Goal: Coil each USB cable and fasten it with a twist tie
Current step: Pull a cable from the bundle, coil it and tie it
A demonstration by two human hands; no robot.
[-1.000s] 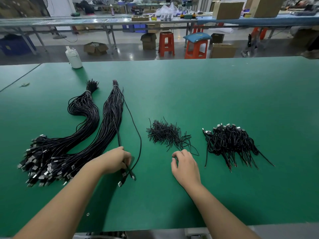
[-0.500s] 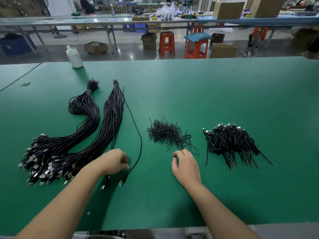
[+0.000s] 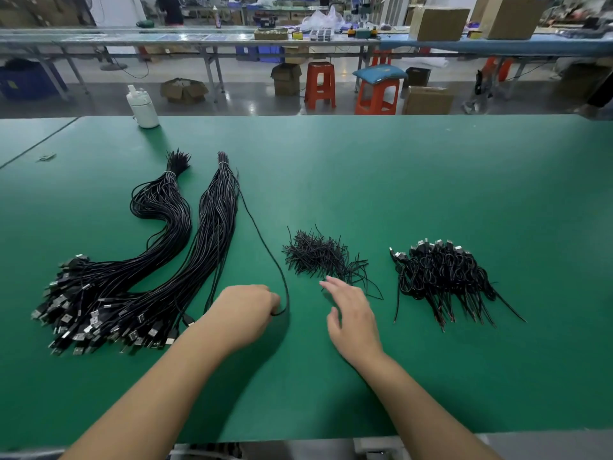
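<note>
**Bench count: two hands, two long bundles, one cable pulled loose**

Green table (image 3: 431, 194): one, running the full width of the view; everything below lies on it.

Long bundles of uncoiled USB cables: two. Left bundle (image 3: 159, 227) curves in an S; right bundle (image 3: 215, 234) lies straighter. Each is banded near its far end, and the plug ends of both fan out together at the near left.

Pile of coiled cables (image 3: 444, 277): one, right of centre; individual coils too tangled to count.

Heap of twist ties (image 3: 315, 257): one, between the bundles and the coiled pile; ties too many to count.

Single loose cable (image 3: 265, 247): one, running from the right bundle's banded end in an arc down to the left hand (image 3: 245, 310), which is clenched around it.

Right hand (image 3: 351, 313): fingers spread, empty, fingertips at the near edge of the twist ties.

White bottle (image 3: 142, 107): one, upright at the table's far left edge
</note>
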